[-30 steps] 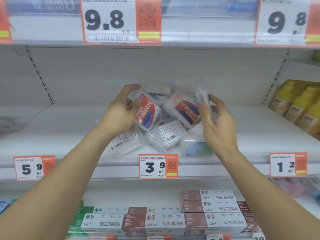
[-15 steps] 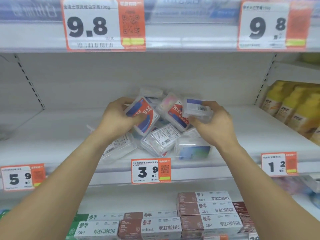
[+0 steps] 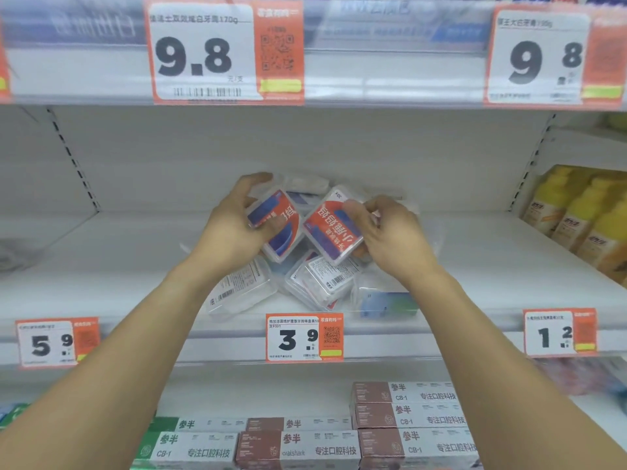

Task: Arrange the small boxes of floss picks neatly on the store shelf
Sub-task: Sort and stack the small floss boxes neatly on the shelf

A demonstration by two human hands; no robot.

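Right hand point(image 3: 390, 232) now on red-labelled box point(image 3: 334, 228).

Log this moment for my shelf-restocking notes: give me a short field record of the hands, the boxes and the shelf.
left hand: left hand grips a red-and-blue labelled box, tilted
right hand: right hand grips a second red-labelled box, label upside down
pile: loose clear boxes lie jumbled under both hands, some barcode side up
shelf: white shelf, pile near its front middle
price tag below pile: 3.9 tag
neighbours: yellow bottles at right; toothpaste cartons one shelf down
state: boxes not yet in rows
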